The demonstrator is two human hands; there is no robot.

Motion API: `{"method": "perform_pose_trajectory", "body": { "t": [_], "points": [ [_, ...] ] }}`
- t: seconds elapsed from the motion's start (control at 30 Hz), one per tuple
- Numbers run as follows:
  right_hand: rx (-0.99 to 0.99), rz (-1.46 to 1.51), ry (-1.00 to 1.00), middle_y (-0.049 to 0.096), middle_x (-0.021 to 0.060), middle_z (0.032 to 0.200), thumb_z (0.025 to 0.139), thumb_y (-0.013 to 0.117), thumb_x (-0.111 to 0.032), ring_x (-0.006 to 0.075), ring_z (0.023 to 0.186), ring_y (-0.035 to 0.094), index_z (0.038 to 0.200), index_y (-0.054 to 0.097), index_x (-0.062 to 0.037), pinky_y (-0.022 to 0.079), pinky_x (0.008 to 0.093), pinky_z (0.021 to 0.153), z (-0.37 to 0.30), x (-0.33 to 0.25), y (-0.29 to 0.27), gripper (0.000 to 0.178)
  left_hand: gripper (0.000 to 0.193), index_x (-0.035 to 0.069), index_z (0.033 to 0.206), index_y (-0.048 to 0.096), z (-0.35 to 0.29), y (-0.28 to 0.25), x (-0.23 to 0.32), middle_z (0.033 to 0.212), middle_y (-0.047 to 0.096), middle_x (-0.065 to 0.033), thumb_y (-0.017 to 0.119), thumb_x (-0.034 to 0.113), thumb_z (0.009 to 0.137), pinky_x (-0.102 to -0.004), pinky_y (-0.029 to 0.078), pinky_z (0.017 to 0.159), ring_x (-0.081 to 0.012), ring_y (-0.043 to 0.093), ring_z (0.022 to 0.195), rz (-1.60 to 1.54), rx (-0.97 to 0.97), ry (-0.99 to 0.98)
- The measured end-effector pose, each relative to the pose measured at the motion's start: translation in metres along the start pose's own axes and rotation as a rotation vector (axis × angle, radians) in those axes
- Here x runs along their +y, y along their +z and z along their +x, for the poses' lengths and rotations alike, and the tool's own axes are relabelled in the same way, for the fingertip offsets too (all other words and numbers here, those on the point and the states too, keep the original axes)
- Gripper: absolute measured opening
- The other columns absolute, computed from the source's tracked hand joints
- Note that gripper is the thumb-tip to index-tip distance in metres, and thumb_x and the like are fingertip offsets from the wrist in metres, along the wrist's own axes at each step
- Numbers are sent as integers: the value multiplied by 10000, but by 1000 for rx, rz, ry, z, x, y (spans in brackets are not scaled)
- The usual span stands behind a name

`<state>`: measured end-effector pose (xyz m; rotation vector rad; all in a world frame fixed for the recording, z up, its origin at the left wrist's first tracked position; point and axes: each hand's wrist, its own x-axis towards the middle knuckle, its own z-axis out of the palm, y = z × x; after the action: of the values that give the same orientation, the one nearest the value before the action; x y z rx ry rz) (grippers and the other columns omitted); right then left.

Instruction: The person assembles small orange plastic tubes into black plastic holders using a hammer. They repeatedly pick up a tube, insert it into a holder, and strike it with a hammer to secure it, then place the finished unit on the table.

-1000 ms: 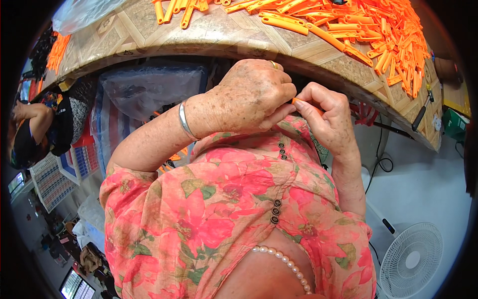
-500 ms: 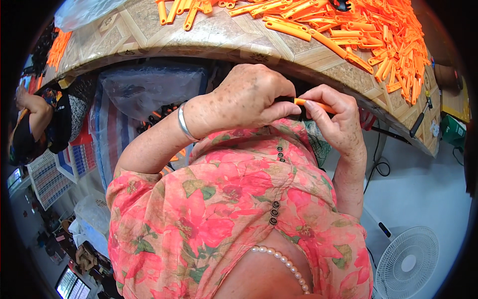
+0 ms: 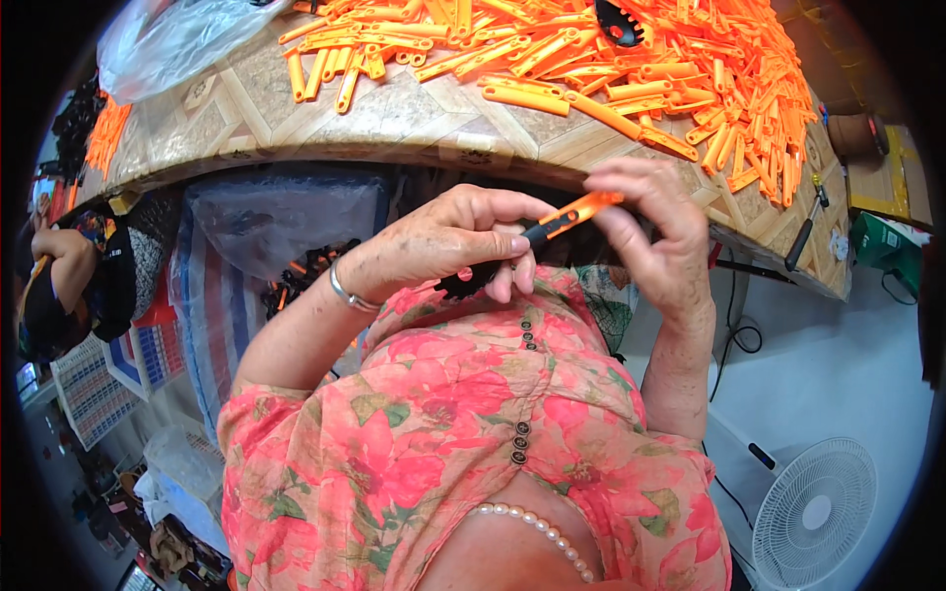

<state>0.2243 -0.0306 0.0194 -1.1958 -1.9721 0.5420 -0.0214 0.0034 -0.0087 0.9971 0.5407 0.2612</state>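
Left hand (image 3: 465,236) pinching — right hand (image 3: 662,241) curved, fingers (image 3: 645,182) off thumb (image 3: 628,236).

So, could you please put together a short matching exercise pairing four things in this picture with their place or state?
1. left hand
2. orange handles
3. white fan
4. silver bracelet

A. lower right of the picture
B. heaped on the table
C. around a wrist
D. holding a black utensil

Pairs: 1-D, 2-B, 3-A, 4-C
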Motion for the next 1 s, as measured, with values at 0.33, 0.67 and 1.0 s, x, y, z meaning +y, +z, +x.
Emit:
{"method": "perform_pose_trajectory", "body": {
  "t": [0.33, 0.67, 1.0],
  "points": [
    [236, -656, 50, 608, 50, 1056, 780, 749, -174, 259, 1027, 539, 1024, 715, -100, 410, 411, 890, 20, 49, 11, 257, 358, -19, 1342, 477, 10, 17, -4, 874, 690, -133, 496, 99, 1005, -243, 563, 661, -139, 682, 740, -114, 354, 196],
    [245, -714, 2, 602, 47, 1114, 776, 752, -203, 267, 1080, 530, 916, 706, -100, 391, 425, 932, 23, 43, 12, 180, 355, -61, 1332, 436, 13, 12, -6, 907, 677, -169, 464, 87, 1010, -262, 561, 687, -169, 678, 751, -116, 434, 287],
    [191, -680, 65, 594, 37, 989, 729, 773, -178, 251, 998, 534, 776, 639, -80, 389, 427, 879, 23, 25, 16, 173, 364, -69, 1325, 423, 14, 10, -8, 901, 674, -172, 480, 97, 1007, -265, 562, 680, -177, 679, 750, -124, 479, 310]
  ]
}}
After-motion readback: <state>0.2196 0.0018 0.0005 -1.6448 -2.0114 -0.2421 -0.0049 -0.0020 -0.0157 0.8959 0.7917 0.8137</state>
